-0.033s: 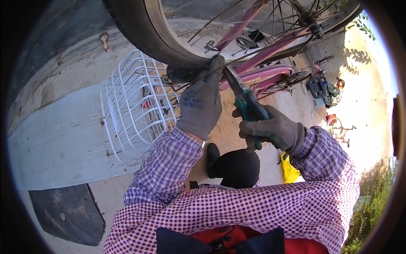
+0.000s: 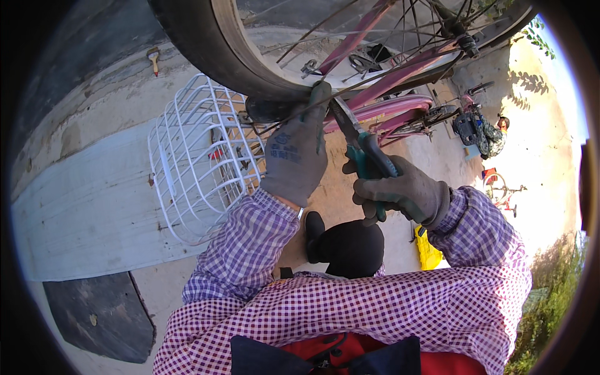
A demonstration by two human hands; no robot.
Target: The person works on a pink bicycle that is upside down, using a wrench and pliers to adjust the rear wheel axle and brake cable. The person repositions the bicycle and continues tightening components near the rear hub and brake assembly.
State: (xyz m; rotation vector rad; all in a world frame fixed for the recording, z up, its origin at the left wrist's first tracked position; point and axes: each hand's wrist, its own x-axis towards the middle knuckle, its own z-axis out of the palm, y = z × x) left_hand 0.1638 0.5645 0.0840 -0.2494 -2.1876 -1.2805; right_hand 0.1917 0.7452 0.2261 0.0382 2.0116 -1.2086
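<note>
My right hand [image 2: 415,195], in a grey glove, is closed round the green-and-black handles of a pair of pliers [image 2: 376,155]. The metal jaws point up and left beside the white rim of a bicycle wheel [image 2: 219,47]. Close to the jaws, my gloved left hand [image 2: 295,153] reaches up to the rim, one finger raised against it and the others bent. What it pinches is hidden behind the glove. Pink frame tubes [image 2: 400,78] run past the wheel's spokes, just above the pliers. A thin rod crosses near my left fingers.
A white wire basket [image 2: 187,156] stands left of my left hand on a pale sheet [image 2: 94,206]. A brush [image 2: 154,59] lies farther left. At right are a yellow object [image 2: 427,251], a small red bicycle [image 2: 497,187] and dark bundled things [image 2: 478,134].
</note>
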